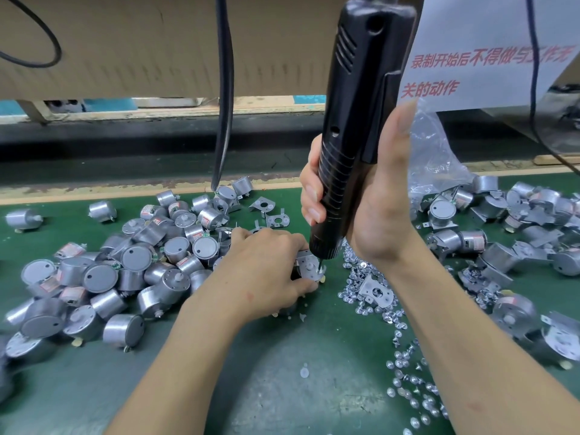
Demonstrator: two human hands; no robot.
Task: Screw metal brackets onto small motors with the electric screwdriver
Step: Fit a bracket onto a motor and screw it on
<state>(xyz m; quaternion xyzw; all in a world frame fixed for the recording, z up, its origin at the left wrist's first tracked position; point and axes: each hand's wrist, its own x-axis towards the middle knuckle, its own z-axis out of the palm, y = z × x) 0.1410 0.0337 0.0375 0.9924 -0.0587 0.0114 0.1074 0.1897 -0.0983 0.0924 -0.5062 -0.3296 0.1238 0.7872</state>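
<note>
Bracket (309, 263) sits on motor at mat centre, left hand (266, 268) pinching the pair, right hand (373, 196) wrapped round upright electric screwdriver (354, 130), bit on bracket; loose screws (373, 296) just right.

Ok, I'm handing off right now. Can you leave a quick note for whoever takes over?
Left hand holds the current motor and bracket on the green mat.
Right hand grips the electric screwdriver upright, with its bit at the bracket's near edge.
Bare motors are piled on the left. Loose screws and spare brackets lie in the middle.
Bracketed motors piled on the right look done.
Still to do: finish this screw, then work through the left pile.
</note>
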